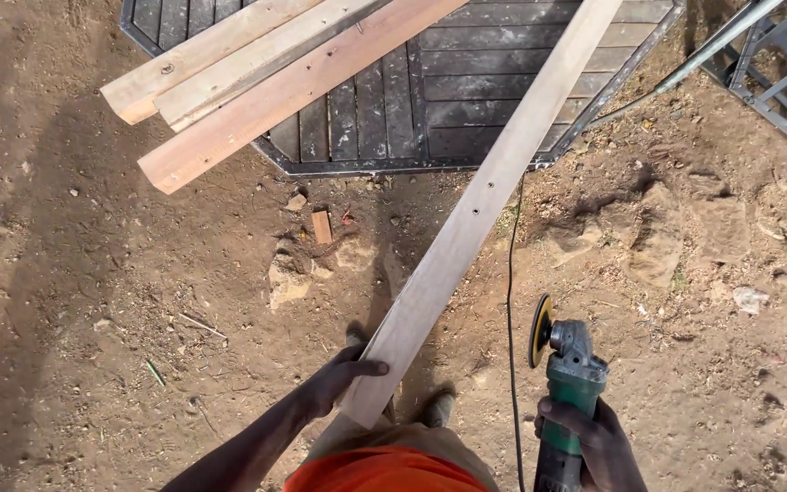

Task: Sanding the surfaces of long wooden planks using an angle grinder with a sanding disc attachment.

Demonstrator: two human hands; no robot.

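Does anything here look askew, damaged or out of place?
Mildly. Three planks jut unevenly off the dark slatted platform over bare dirt. A small wood offcut lies loose on the ground. The left hand steadies a long plank; the right hand holds a green angle grinder.

Packages: none were in view.
Labels: none could be made out.
Signs: none showed.
Screens: none showed.

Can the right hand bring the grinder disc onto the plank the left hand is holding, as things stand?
Probably yes. The right hand holds the grinder beside the plank, with only bare ground between. The left hand grips the near end, away from the disc.
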